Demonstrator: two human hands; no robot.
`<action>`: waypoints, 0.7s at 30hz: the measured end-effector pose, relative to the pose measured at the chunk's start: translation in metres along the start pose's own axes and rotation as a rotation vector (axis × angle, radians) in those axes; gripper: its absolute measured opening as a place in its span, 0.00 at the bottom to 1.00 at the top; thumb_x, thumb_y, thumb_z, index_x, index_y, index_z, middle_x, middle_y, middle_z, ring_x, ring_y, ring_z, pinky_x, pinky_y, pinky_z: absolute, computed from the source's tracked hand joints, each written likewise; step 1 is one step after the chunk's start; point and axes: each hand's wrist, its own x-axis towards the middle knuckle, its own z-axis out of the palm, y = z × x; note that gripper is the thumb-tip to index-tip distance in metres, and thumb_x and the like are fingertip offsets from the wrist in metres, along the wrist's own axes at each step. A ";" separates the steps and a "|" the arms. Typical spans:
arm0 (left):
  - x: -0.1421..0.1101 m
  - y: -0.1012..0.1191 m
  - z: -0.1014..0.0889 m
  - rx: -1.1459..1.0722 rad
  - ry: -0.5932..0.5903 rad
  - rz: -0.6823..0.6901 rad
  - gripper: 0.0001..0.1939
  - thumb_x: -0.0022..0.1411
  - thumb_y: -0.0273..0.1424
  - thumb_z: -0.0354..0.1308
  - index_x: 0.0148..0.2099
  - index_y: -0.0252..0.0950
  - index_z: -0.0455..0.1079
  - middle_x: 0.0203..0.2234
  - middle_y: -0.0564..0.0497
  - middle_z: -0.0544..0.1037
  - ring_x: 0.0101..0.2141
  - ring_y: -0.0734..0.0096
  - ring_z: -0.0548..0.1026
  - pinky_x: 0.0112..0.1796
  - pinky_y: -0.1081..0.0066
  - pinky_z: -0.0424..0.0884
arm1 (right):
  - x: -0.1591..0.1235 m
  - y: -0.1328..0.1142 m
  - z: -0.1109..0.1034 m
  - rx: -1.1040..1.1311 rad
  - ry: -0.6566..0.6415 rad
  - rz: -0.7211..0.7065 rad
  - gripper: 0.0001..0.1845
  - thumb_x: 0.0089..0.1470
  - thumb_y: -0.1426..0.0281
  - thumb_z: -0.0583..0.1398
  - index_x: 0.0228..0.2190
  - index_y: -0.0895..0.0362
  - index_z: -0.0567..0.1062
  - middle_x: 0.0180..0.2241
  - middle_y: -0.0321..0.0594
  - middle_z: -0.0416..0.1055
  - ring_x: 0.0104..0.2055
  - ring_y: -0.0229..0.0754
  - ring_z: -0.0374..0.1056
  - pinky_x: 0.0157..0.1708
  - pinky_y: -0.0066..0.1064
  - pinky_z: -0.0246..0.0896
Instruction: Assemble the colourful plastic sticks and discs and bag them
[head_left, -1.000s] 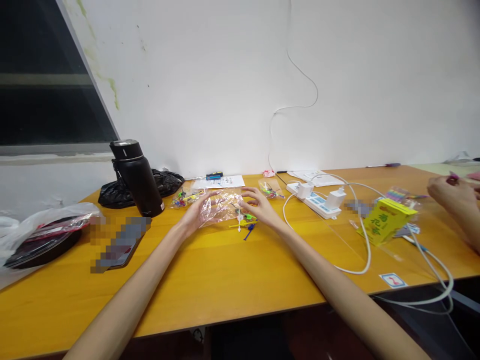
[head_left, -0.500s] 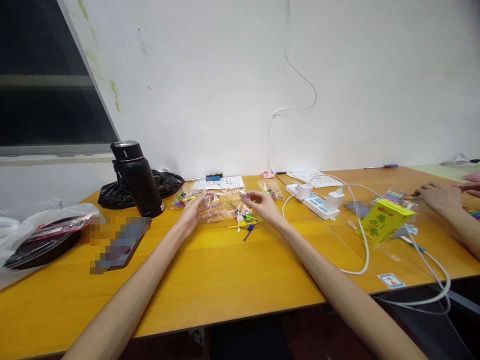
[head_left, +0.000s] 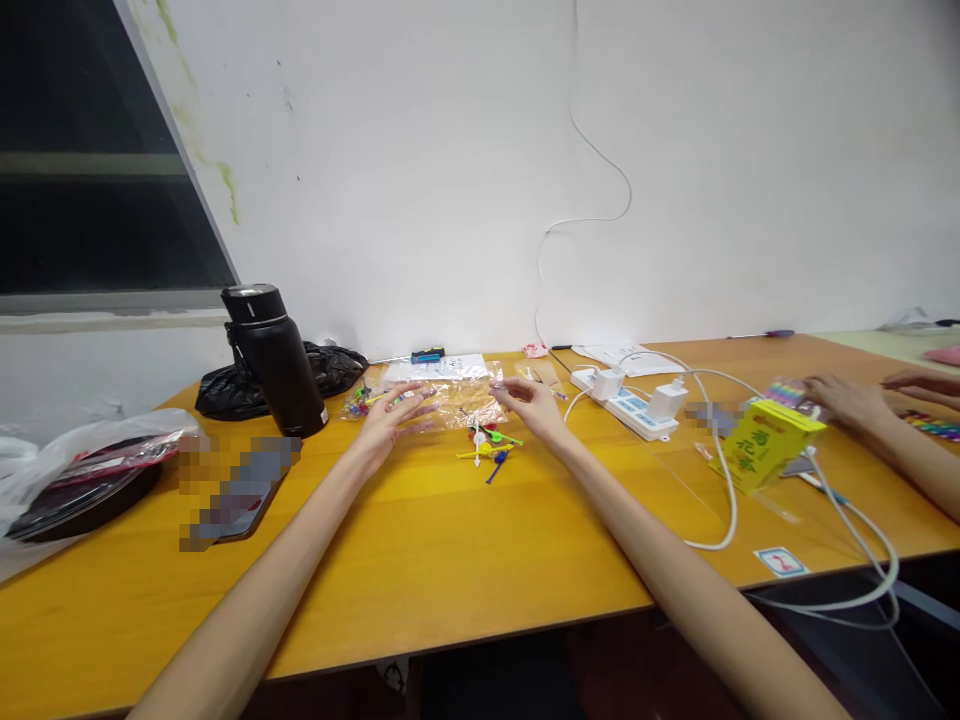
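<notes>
A clear plastic bag (head_left: 466,402) is stretched between my two hands, just above the table. My left hand (head_left: 384,425) grips its left end, with some fingers extended behind the film. At the right corner, the thumb and fingertips of my right hand (head_left: 531,408) pinch the bag. Small thin plastic pieces (head_left: 491,452) in white, yellow, blue and green lie in a loose pile just below the bag, on my side. Behind my left hand is another clear bag of coloured pieces (head_left: 358,402), partly covered.
A black bottle (head_left: 277,365) and a phone (head_left: 251,490) are to the left. On the right are a white power strip (head_left: 634,410), looping cables and a yellow box (head_left: 769,440). Another person's hand (head_left: 847,405) works beyond it. A screwdriver (head_left: 427,354) lies near the wall.
The bag has been lifted slightly and pulled flatter, uncovering more of the coloured pieces. My right hand has risen a little. The other person's hand has moved left towards the yellow box.
</notes>
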 end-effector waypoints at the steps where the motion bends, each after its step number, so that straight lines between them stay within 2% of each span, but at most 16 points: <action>1: 0.000 0.000 0.000 0.001 0.011 0.003 0.25 0.55 0.36 0.72 0.53 0.38 0.71 0.57 0.40 0.76 0.49 0.57 0.80 0.45 0.60 0.80 | 0.000 -0.001 0.001 0.000 -0.001 -0.001 0.22 0.48 0.53 0.69 0.37 0.57 0.82 0.40 0.47 0.81 0.41 0.49 0.76 0.39 0.37 0.70; 9: 0.002 -0.002 -0.001 0.036 0.026 0.003 0.27 0.54 0.38 0.73 0.52 0.38 0.69 0.57 0.40 0.77 0.47 0.59 0.81 0.44 0.61 0.80 | 0.000 0.001 0.002 0.007 0.002 0.010 0.23 0.47 0.53 0.69 0.37 0.58 0.81 0.40 0.47 0.81 0.40 0.48 0.75 0.38 0.36 0.69; 13: 0.004 -0.006 -0.001 0.140 0.042 0.028 0.27 0.56 0.42 0.69 0.54 0.39 0.67 0.57 0.39 0.76 0.48 0.55 0.80 0.47 0.55 0.78 | 0.001 0.004 0.001 0.016 0.012 0.013 0.22 0.46 0.54 0.70 0.37 0.58 0.81 0.39 0.47 0.81 0.39 0.48 0.76 0.38 0.36 0.71; 15: 0.005 -0.009 0.000 0.321 0.097 0.150 0.29 0.59 0.45 0.66 0.57 0.39 0.64 0.58 0.38 0.73 0.54 0.52 0.76 0.53 0.50 0.73 | 0.000 0.005 0.001 0.003 0.022 0.006 0.21 0.47 0.55 0.69 0.37 0.58 0.81 0.39 0.47 0.81 0.39 0.48 0.76 0.39 0.37 0.72; 18: -0.001 -0.012 0.006 0.809 0.154 0.500 0.38 0.58 0.45 0.66 0.65 0.41 0.57 0.65 0.38 0.65 0.65 0.50 0.63 0.64 0.46 0.57 | -0.002 0.004 0.003 -0.042 -0.004 -0.032 0.17 0.51 0.58 0.68 0.38 0.57 0.81 0.41 0.47 0.81 0.42 0.48 0.77 0.42 0.38 0.73; 20: -0.007 -0.013 0.012 1.100 0.070 0.686 0.46 0.56 0.46 0.68 0.70 0.43 0.50 0.69 0.39 0.58 0.69 0.48 0.54 0.67 0.46 0.47 | -0.005 0.003 0.006 -0.067 -0.057 -0.058 0.15 0.53 0.60 0.66 0.39 0.57 0.81 0.42 0.46 0.81 0.42 0.48 0.77 0.43 0.38 0.73; 21: -0.011 -0.013 0.016 1.198 0.014 0.733 0.50 0.55 0.46 0.68 0.72 0.43 0.47 0.70 0.39 0.55 0.70 0.47 0.50 0.68 0.45 0.43 | -0.006 0.002 0.007 -0.071 -0.087 -0.063 0.15 0.54 0.60 0.66 0.40 0.56 0.81 0.43 0.46 0.81 0.42 0.47 0.77 0.42 0.37 0.73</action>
